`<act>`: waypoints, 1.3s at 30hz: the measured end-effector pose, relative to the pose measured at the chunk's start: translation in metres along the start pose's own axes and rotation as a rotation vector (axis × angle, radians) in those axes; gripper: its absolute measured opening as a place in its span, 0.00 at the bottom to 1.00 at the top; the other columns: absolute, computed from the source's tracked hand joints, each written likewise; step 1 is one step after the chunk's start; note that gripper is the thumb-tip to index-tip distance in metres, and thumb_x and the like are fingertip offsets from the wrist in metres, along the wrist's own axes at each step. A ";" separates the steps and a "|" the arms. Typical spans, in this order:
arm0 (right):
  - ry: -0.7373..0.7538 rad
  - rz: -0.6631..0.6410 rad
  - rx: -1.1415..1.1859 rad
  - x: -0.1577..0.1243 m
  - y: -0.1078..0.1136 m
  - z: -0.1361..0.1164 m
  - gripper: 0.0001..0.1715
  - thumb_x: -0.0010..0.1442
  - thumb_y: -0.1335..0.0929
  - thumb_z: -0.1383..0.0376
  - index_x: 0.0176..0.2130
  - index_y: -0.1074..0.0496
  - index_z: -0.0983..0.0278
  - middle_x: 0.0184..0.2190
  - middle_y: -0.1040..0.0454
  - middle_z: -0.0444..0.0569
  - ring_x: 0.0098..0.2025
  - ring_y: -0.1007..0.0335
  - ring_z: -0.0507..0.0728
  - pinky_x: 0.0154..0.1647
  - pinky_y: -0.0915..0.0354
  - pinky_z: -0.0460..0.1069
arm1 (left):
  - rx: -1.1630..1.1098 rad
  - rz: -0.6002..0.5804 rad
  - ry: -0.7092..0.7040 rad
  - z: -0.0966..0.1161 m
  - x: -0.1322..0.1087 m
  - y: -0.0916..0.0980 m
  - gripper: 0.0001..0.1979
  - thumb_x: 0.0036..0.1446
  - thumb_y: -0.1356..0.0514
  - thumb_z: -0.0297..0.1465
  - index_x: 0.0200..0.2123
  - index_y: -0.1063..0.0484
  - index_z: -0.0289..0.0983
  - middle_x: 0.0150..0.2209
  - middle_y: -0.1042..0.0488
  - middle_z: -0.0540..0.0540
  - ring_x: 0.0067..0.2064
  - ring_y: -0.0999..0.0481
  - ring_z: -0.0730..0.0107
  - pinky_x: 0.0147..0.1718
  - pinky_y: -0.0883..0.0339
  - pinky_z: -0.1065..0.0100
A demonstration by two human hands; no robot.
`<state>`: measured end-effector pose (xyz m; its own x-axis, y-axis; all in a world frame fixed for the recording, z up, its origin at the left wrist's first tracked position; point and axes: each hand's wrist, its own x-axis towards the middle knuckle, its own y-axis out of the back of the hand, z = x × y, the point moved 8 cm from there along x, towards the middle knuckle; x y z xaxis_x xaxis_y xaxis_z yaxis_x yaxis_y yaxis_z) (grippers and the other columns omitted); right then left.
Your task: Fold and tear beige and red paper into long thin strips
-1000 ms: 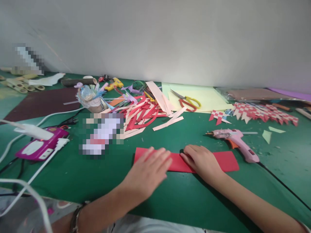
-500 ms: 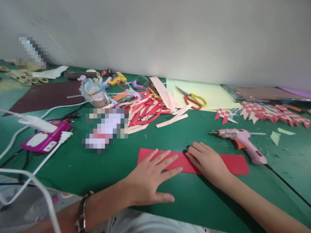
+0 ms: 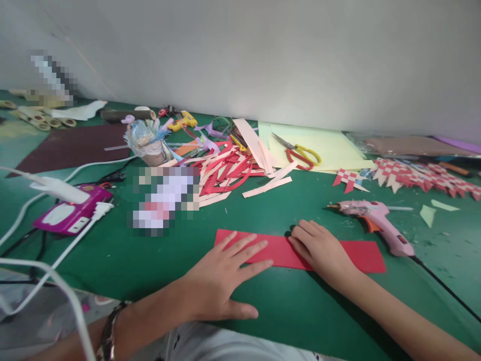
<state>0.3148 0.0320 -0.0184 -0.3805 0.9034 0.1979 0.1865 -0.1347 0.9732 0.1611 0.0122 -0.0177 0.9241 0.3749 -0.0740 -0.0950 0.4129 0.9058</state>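
A long folded strip of red paper (image 3: pixel 280 253) lies across the green table in front of me. My left hand (image 3: pixel 225 273) is open, fingers spread, its fingertips resting on the strip's left half. Over the strip's middle, my right hand (image 3: pixel 319 245) is closed, with its fingers curled down against the paper. A small dark thing peeks out at those fingertips; what it is I cannot make out. To the right of that hand, a pink hot glue gun (image 3: pixel 379 223) lies on its side.
Red and pale paper strips (image 3: pixel 229 170) are heaped behind the red paper. Scissors (image 3: pixel 300 150) rest on light green sheets (image 3: pixel 334 145). Red-and-white woven pieces (image 3: pixel 421 175) lie at the right. A purple power strip (image 3: pixel 75 213) with cables stands at the left.
My left hand has slid a little to the left along the red paper. My right hand stays in place on it.
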 end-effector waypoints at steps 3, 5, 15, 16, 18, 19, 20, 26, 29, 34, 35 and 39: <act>-0.016 0.003 0.007 0.000 -0.001 0.002 0.14 0.64 0.42 0.66 0.28 0.36 0.64 0.26 0.36 0.46 0.29 0.42 0.54 0.31 0.46 0.48 | 0.049 0.013 0.010 -0.001 -0.006 0.001 0.34 0.56 0.54 0.52 0.63 0.54 0.45 0.65 0.56 0.46 0.63 0.53 0.54 0.59 0.59 0.50; -0.015 0.008 0.007 0.000 -0.002 0.003 0.13 0.63 0.42 0.66 0.28 0.36 0.64 0.25 0.36 0.46 0.29 0.41 0.54 0.31 0.45 0.48 | 0.082 0.030 -0.008 0.002 -0.005 0.004 0.33 0.57 0.53 0.51 0.62 0.51 0.44 0.64 0.53 0.45 0.63 0.51 0.54 0.58 0.57 0.51; 0.049 0.072 -0.118 0.001 0.015 -0.012 0.13 0.64 0.44 0.68 0.31 0.35 0.65 0.33 0.31 0.52 0.33 0.38 0.57 0.34 0.42 0.50 | 0.304 0.100 0.376 -0.029 0.015 0.034 0.21 0.58 0.46 0.40 0.52 0.36 0.34 0.44 0.30 0.41 0.42 0.30 0.57 0.37 0.37 0.61; 0.042 0.061 -0.113 0.001 0.016 -0.013 0.12 0.64 0.43 0.67 0.31 0.35 0.65 0.34 0.31 0.52 0.34 0.37 0.57 0.35 0.42 0.51 | 0.278 0.079 0.400 -0.032 0.015 0.035 0.20 0.58 0.45 0.39 0.50 0.35 0.34 0.42 0.30 0.42 0.40 0.29 0.59 0.36 0.37 0.62; 0.008 0.018 -0.056 0.002 0.018 -0.014 0.11 0.63 0.42 0.63 0.34 0.35 0.65 0.35 0.30 0.52 0.36 0.36 0.58 0.36 0.41 0.52 | 0.177 0.055 0.444 -0.036 0.014 0.035 0.17 0.57 0.44 0.39 0.45 0.33 0.35 0.39 0.28 0.44 0.37 0.28 0.61 0.35 0.38 0.64; -0.014 -0.004 -0.010 0.004 0.019 -0.015 0.11 0.63 0.41 0.61 0.36 0.35 0.65 0.35 0.30 0.52 0.36 0.36 0.58 0.37 0.41 0.52 | 0.115 0.052 0.461 -0.037 0.014 0.036 0.14 0.57 0.44 0.39 0.42 0.32 0.36 0.37 0.28 0.45 0.37 0.28 0.62 0.35 0.39 0.65; -0.031 -0.022 0.040 0.006 0.021 -0.017 0.13 0.63 0.41 0.59 0.39 0.36 0.65 0.36 0.30 0.52 0.38 0.36 0.59 0.38 0.41 0.53 | 0.049 0.056 0.465 -0.036 0.013 0.037 0.12 0.57 0.44 0.38 0.40 0.32 0.36 0.36 0.27 0.46 0.37 0.28 0.63 0.35 0.39 0.66; 0.007 -0.127 0.265 0.027 0.030 -0.038 0.15 0.62 0.40 0.58 0.46 0.36 0.63 0.38 0.28 0.50 0.40 0.33 0.57 0.49 0.45 0.57 | -0.221 0.138 0.311 -0.019 0.015 0.056 0.07 0.60 0.46 0.34 0.34 0.31 0.39 0.35 0.27 0.52 0.36 0.29 0.70 0.36 0.41 0.70; 0.036 -0.235 0.320 0.031 0.020 -0.042 0.10 0.62 0.40 0.63 0.33 0.32 0.63 0.27 0.29 0.44 0.30 0.33 0.52 0.44 0.42 0.53 | -0.154 0.169 0.348 -0.026 0.011 0.060 0.08 0.58 0.46 0.35 0.34 0.30 0.38 0.34 0.28 0.51 0.37 0.30 0.69 0.36 0.40 0.69; 0.061 -0.136 0.225 0.025 0.021 -0.043 0.04 0.58 0.35 0.65 0.35 0.32 0.62 0.38 0.30 0.49 0.39 0.34 0.56 0.40 0.39 0.52 | 0.038 0.142 0.448 -0.038 0.001 0.051 0.19 0.52 0.40 0.37 0.47 0.34 0.38 0.44 0.32 0.45 0.44 0.31 0.60 0.40 0.38 0.65; 0.055 -0.120 0.198 0.023 0.021 -0.044 0.06 0.57 0.34 0.64 0.38 0.32 0.62 0.40 0.30 0.51 0.41 0.34 0.58 0.40 0.38 0.52 | 0.045 0.111 0.467 -0.039 -0.001 0.047 0.19 0.53 0.41 0.36 0.48 0.35 0.38 0.44 0.33 0.45 0.42 0.30 0.61 0.38 0.37 0.65; -0.007 -0.170 0.162 0.022 0.015 -0.046 0.22 0.52 0.31 0.64 0.47 0.35 0.63 0.42 0.32 0.52 0.36 0.31 0.57 0.35 0.35 0.52 | 0.030 0.028 0.538 -0.039 -0.003 0.040 0.15 0.56 0.43 0.34 0.46 0.35 0.36 0.42 0.32 0.44 0.37 0.27 0.62 0.32 0.36 0.66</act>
<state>0.2679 0.0315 0.0059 -0.4124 0.9105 0.0309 0.2637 0.0869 0.9607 0.1400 0.0598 0.0024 0.6005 0.7609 -0.2458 -0.0992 0.3759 0.9213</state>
